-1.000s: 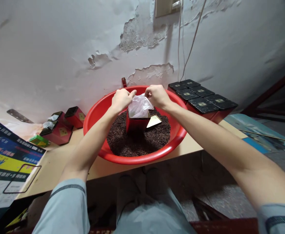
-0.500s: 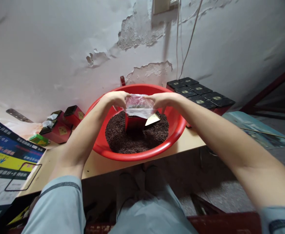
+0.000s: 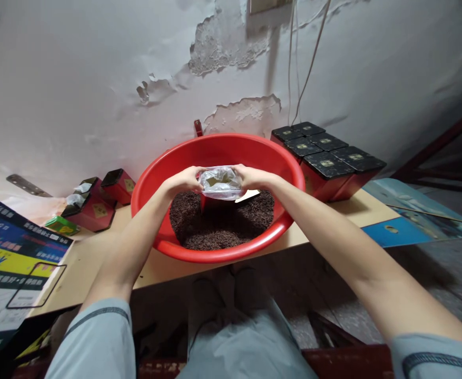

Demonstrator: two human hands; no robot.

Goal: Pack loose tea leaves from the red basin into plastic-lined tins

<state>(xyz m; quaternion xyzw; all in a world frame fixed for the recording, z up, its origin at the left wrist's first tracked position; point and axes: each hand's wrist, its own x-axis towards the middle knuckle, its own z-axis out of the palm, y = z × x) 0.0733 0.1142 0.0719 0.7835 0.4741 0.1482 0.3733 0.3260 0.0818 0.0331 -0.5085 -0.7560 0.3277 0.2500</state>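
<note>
A clear plastic bag (image 3: 223,190) lines a red tin (image 3: 209,204), its mouth spread open and its edge over the tin's top. My left hand (image 3: 186,180) pinches the bag's left side at the rim. Opposite it, my right hand (image 3: 253,178) has its fingers closed on the right side. The tin stands in a big red basin (image 3: 215,256), among loose dark brown bits like dry leaves or grains (image 3: 218,238). Just right of the tin, a pale yellow flat piece (image 3: 249,196) shows partly behind the bag.
Several black-lidded red tins (image 3: 327,164) are grouped right of the basin. At left are more red tins (image 3: 96,208), a green box (image 3: 61,225) and a printed sheet (image 3: 13,258). The wooden table (image 3: 167,275) meets a peeling wall behind. A blue board (image 3: 392,230) lies at right.
Both hands have come down slightly and closer together, drawing the bag's edges down over the tin. The bag's mouth, bunched and raised before, now shows as an open square.
</note>
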